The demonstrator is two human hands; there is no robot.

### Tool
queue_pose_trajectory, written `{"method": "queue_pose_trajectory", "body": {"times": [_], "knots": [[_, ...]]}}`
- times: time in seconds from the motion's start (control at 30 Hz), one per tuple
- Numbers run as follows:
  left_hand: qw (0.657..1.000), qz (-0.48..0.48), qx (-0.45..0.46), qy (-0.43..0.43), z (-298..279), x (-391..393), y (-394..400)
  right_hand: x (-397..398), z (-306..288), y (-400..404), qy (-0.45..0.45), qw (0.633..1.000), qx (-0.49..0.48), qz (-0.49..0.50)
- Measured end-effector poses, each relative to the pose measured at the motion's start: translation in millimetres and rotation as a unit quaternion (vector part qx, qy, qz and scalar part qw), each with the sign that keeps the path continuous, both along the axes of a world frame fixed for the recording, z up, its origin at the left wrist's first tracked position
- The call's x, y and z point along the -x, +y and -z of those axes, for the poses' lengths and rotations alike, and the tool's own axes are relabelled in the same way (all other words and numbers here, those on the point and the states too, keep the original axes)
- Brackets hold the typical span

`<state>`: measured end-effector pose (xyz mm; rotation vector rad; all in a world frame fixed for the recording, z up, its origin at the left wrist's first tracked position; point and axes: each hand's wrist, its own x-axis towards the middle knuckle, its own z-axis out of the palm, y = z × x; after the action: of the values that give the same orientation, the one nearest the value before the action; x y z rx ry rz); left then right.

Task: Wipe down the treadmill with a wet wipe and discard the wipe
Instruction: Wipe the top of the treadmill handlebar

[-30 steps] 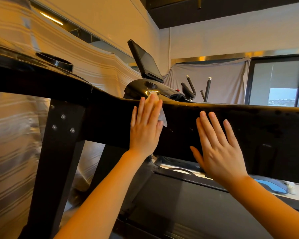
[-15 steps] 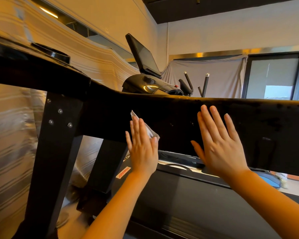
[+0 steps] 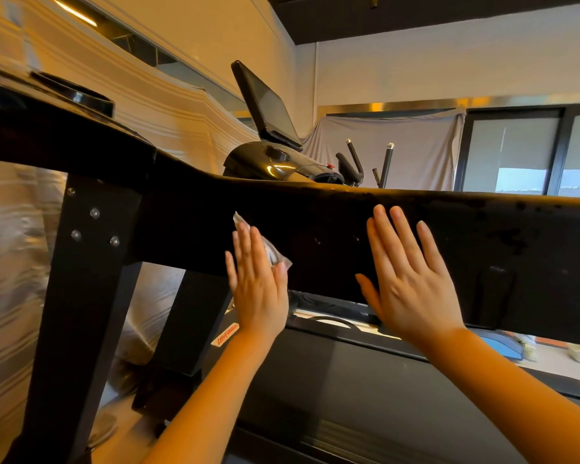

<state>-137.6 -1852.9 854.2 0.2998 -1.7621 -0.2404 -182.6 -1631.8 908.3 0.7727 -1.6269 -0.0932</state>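
The black treadmill console panel runs across the view in front of me. My left hand lies flat against its lower part with straight fingers, pressing a white wet wipe to the surface; the wipe's corners stick out above and to the right of my fingers. My right hand rests flat on the panel to the right, fingers spread, holding nothing. The dark running belt lies below the panel.
A black upright post with three bolts stands at the left, with a cup holder above it. A second machine with a tilted screen stands behind. Grey sheets cover the walls. A window is at the back right.
My left hand has slid the wipe down the panel from its top edge toward its lower edge. My right hand has stayed flat in the same place.
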Motion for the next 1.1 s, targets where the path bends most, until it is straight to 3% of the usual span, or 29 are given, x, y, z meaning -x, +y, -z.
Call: {"method": "queue_pose_trajectory", "body": {"times": [0.17,0.43,0.57,0.7,0.93,1.1], "knots": [[1.000,-0.001,0.018,0.018,-42,1,7,0,-1,0,0.001,1.000,-0.004,0.007],[0.997,-0.007,0.072,-0.027,21,-2,18,1,-1,0,0.002,1.000,-0.002,0.001],[0.993,-0.001,0.117,-0.032,-16,-1,31,1,0,1,0.001,1.000,-0.004,0.004],[0.995,0.013,0.100,-0.001,-57,3,40,2,0,1,0.001,1.000,-0.005,0.001],[0.989,0.013,0.141,-0.044,16,-1,37,1,0,1,0.007,1.000,0.000,-0.008],[0.990,-0.006,0.136,-0.029,-31,1,39,1,0,1,0.007,1.000,-0.003,-0.001]]}}
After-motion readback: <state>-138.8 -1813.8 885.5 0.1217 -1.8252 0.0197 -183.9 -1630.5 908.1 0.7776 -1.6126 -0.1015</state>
